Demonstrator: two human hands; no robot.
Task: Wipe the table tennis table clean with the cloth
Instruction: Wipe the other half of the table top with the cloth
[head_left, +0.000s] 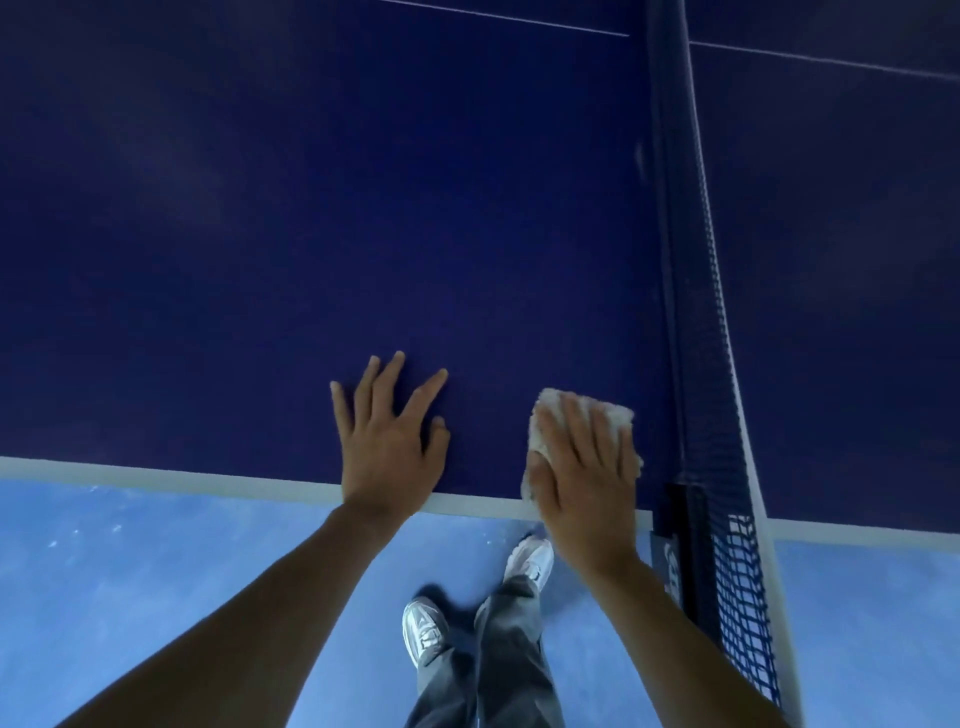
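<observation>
Item: one whitish, fluffy folded cloth (615, 415), lying on the dark blue table tennis worktop (311, 234) at its near white-lined edge, just beside the dark blue mesh net (727, 415), pressed flat under our right hand (582, 467) with straight fingers. Our left hand (387, 441) rests spread and empty on the worktop beside it, the two hands apart. Pale hazy patches show toward the far left, so we judge the wiping underway with most of the surface left.

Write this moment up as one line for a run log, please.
step: wiping | right hand: pressing cloth flat near table edge, beside net | left hand: flat on table, fingers spread
</observation>
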